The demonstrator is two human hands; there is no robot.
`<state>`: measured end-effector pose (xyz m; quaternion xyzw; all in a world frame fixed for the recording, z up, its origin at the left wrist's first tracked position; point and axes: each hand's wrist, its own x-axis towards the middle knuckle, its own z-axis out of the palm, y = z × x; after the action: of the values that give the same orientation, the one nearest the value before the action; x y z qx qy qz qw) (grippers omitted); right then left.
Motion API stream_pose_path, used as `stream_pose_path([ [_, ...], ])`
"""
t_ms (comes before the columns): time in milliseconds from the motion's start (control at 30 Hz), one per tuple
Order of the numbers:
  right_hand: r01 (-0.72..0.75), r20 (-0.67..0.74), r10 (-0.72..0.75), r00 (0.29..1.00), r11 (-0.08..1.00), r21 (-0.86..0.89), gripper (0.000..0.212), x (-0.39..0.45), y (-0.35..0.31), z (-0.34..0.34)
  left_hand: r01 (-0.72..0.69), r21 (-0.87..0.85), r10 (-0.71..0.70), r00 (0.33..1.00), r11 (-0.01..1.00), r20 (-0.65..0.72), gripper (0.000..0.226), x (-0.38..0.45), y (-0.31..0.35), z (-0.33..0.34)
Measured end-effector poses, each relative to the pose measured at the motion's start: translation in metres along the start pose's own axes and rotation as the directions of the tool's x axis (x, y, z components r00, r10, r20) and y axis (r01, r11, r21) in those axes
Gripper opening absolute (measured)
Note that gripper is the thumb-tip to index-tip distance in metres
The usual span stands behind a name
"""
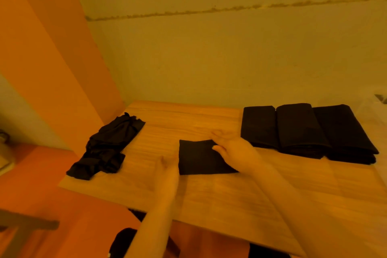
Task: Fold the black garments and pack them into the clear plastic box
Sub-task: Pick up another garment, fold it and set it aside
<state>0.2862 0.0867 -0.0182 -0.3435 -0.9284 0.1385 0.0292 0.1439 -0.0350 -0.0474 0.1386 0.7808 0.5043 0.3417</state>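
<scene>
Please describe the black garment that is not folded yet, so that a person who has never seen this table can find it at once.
Start at the wooden table and go to its far left corner, near the orange wall. There lies the crumpled black garment, away from both hands. Unlike the small folded square in the middle and the three neat folded bundles on the right, it is wrinkled and irregular.

Two bare forearms entered from the lower middle of the frame, with no sleeves, watch, or rings visible on them. The left hand [166, 168] and the right hand [234, 148] were both blurred, fingers indistinct. At the bottom edge, dark clothing showed below the arms, its detail unclear.
</scene>
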Motion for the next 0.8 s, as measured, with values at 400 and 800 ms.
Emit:
stream_pose_path([
  [400,-0.362,0.045,0.359,0.932,0.917,0.167,0.054,-0.011,-0.012,0.044,0.236,-0.399,-0.157,0.962,0.886,0.222,0.048,-0.007,0.04,0.038],
  [800,-0.097,0.116,0.258,0.959,-0.088,0.991,0.038,-0.018,0.043,-0.017,0.197,-0.494,0.153,0.8,0.847,0.58,0.025,-0.001,0.095,0.071],
])
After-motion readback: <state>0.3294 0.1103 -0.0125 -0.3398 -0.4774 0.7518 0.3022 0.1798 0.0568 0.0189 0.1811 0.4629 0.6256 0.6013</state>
